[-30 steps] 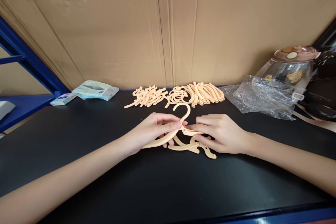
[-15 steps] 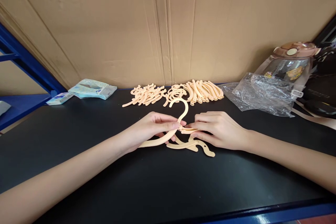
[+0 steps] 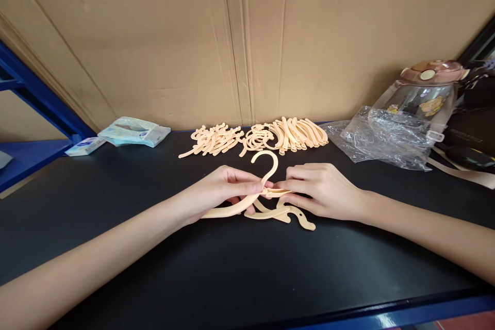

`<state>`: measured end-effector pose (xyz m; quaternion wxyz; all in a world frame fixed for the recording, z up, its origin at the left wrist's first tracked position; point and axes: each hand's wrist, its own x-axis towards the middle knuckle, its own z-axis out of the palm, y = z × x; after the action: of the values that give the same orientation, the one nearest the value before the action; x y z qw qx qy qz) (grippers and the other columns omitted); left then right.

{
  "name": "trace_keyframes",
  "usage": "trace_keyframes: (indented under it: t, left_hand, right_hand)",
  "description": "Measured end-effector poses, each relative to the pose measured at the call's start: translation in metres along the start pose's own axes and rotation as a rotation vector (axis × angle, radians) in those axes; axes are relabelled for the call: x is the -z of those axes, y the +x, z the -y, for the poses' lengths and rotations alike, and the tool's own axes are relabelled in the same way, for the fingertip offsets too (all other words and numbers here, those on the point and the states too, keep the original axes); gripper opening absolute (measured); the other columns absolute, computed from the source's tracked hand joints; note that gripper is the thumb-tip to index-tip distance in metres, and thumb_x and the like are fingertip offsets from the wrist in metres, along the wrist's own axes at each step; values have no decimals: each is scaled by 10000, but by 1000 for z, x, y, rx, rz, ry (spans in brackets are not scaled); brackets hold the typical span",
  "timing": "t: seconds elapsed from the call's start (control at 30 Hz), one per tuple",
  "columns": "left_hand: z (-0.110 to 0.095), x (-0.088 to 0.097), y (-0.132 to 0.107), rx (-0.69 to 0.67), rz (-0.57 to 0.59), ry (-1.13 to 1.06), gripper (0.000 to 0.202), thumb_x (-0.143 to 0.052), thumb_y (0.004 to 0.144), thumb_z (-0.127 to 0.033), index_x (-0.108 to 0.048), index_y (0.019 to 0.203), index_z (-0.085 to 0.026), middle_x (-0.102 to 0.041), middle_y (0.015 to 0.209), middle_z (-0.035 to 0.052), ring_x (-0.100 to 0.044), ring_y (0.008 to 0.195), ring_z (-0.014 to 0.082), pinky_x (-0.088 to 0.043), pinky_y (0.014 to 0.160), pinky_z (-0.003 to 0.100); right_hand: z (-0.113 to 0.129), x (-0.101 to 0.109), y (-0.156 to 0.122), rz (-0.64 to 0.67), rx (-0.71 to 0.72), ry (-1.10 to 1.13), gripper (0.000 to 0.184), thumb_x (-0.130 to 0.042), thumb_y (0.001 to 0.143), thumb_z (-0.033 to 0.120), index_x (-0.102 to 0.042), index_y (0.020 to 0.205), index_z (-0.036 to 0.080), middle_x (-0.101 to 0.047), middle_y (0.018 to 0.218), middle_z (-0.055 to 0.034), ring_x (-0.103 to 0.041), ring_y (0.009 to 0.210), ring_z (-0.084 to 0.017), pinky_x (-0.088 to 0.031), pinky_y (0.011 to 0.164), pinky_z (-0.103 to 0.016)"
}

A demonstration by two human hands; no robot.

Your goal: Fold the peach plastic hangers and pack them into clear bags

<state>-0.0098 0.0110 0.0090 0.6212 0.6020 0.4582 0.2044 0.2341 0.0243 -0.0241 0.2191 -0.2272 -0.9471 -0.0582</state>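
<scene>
Between my hands is a cream plastic clothes hanger (image 3: 232, 210) with its hook pointing up. My left hand (image 3: 228, 185) is closed on it, thumb pressed near the base of the hook. My right hand (image 3: 319, 188) pinches a short hanger arm (image 3: 276, 193) that meets the hanger at the joint by my left fingertips. Its far end is hidden under my right fingers. Just below, further cream hanger pieces (image 3: 270, 213) lie overlapping on the black table (image 3: 232, 278), partly covered by my hands.
Behind my hands lie heaps of loose pieces: small hooked ones (image 3: 216, 139), curved hooks (image 3: 258, 137) and long arms (image 3: 301, 134). Tissue packs (image 3: 133, 131) sit at the left. On the right are a crumpled clear bag (image 3: 386, 139), a bottle (image 3: 429, 93) and a dark bag (image 3: 475, 129). Cardboard (image 3: 174, 46) stands behind.
The hanger's hook has tipped slightly and sits a little lower. Both hands keep their grip in nearly the same place. The view has shifted slightly.
</scene>
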Motion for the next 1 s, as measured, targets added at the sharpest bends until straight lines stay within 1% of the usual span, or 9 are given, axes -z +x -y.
trace_keyframes:
  t: [0.1, 0.2, 0.27, 0.43, 0.6, 0.7, 0.8, 0.87, 1.0]
  left_hand:
    - [-2, -1, 0, -8, 8, 19, 247, -703, 828, -374, -771, 1018, -232, -705, 669, 7, -640, 645, 133, -459, 624, 207]
    - [-2, -2, 1, -66, 14, 50, 147, -704, 826, -318, -776, 896, -211, -720, 705, 5, -657, 693, 131, -467, 675, 200]
    - [-2, -2, 1, -110, 16, 69, 115, -695, 832, -289, -768, 850, -202, -723, 720, -2, -661, 704, 123, -472, 700, 195]
    - [-2, -8, -1, -151, -35, 92, 111, -688, 831, -275, -748, 837, -182, -706, 707, -9, -657, 670, 117, -487, 704, 211]
    - [1, -10, 0, -186, -76, 77, 139, -699, 818, -302, -703, 763, -174, -723, 772, 4, -696, 752, 158, -503, 715, 230]
    - [5, -10, 1, -202, -88, 109, 143, -678, 840, -308, -714, 813, -173, -740, 815, 9, -701, 775, 156, -509, 743, 227]
    - [7, -11, 1, -239, -139, 165, 189, -644, 868, -331, -731, 919, -171, -754, 910, 21, -703, 783, 154, -514, 759, 226]
    - [7, -14, -1, -274, -171, 207, 238, -613, 889, -359, -731, 959, -165, -755, 943, 29, -703, 768, 155, -519, 754, 235]
    - [9, -18, -2, -320, -158, 229, 282, -578, 910, -384, -726, 1003, -163, -749, 979, 32, -704, 751, 152, -522, 740, 243]
  right_hand:
    - [0, -1, 0, -10, 17, -19, 337, -416, 998, 372, -698, 1046, 194, -627, 770, -18, -542, 655, -123, -388, 623, -254]
    - [0, -1, -1, -34, 59, -68, 324, -425, 997, 354, -702, 1026, 188, -622, 751, -13, -527, 629, -122, -377, 602, -261]
    - [0, -1, -1, -56, 88, -102, 314, -436, 995, 343, -703, 1017, 180, -615, 732, -9, -516, 612, -122, -368, 588, -263]
    - [1, 0, 0, -99, 116, -132, 305, -459, 987, 333, -711, 994, 159, -616, 711, -13, -517, 601, -124, -363, 579, -259]
    - [2, 0, 0, -112, 131, -149, 304, -468, 984, 312, -723, 994, 148, -620, 692, -10, -511, 572, -123, -360, 564, -260]
    - [1, -1, -1, -103, 105, -132, 319, -453, 990, 328, -722, 1016, 159, -628, 692, -7, -523, 574, -118, -367, 570, -255]
    - [0, -2, -1, -78, 51, -85, 346, -426, 1001, 348, -720, 1038, 171, -636, 697, -4, -538, 584, -111, -375, 583, -244]
    - [0, -2, -1, -65, 24, -67, 365, -410, 1006, 357, -723, 1038, 172, -623, 675, -1, -540, 582, -107, -371, 579, -239]
    - [-1, -2, -1, -74, 17, -67, 370, -412, 1006, 357, -730, 1025, 170, -600, 650, 3, -531, 574, -108, -361, 570, -241]
